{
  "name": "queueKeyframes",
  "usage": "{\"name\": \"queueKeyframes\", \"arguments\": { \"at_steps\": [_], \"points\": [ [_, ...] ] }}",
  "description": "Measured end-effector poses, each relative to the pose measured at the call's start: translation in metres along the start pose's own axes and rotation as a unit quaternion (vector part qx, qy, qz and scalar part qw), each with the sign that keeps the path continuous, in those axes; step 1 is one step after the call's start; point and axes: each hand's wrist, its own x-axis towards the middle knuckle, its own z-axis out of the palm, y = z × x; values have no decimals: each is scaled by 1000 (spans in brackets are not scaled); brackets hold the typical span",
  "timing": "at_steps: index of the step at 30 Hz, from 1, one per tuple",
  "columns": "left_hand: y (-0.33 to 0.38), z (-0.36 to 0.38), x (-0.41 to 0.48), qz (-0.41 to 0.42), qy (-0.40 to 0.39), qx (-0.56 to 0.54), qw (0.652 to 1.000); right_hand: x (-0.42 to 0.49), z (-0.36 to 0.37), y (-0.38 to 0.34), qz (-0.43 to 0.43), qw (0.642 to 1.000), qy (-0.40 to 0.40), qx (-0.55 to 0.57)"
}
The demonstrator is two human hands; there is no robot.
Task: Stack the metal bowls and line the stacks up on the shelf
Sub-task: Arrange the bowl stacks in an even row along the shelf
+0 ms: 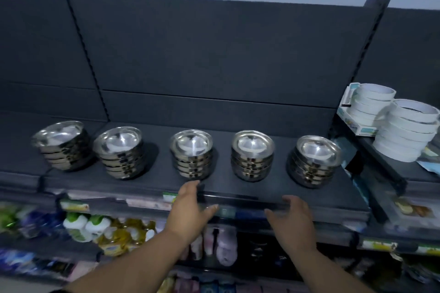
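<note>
Several stacks of shiny metal bowls stand in a row on the dark shelf (238,188): a far-left stack (63,146) that leans, a second stack (121,152), a middle stack (192,153), a fourth stack (252,156) and a right stack (314,162). My left hand (190,209) is at the shelf's front edge below the middle stack, fingers apart, holding nothing. My right hand (291,219) hovers at the front edge between the fourth and right stacks, also empty with fingers spread. Both hands are blurred.
White round containers (409,131) are piled on the neighbouring shelf at the right, with a second pile (371,102) behind. Lower shelves hold packaged goods (112,233). A dark back panel (214,54) rises behind the bowls.
</note>
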Motion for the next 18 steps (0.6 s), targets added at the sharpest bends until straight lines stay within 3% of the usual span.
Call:
{"name": "queueKeyframes", "arguments": {
  "at_steps": [9, 18],
  "points": [
    [-133, -153, -15, -82, 70, 3, 994, -64, 108, -142, -32, 992, -78, 97],
    [-167, -181, 35, -124, 90, -125, 980, -45, 133, -173, -3, 993, -12, 117]
  ]
}}
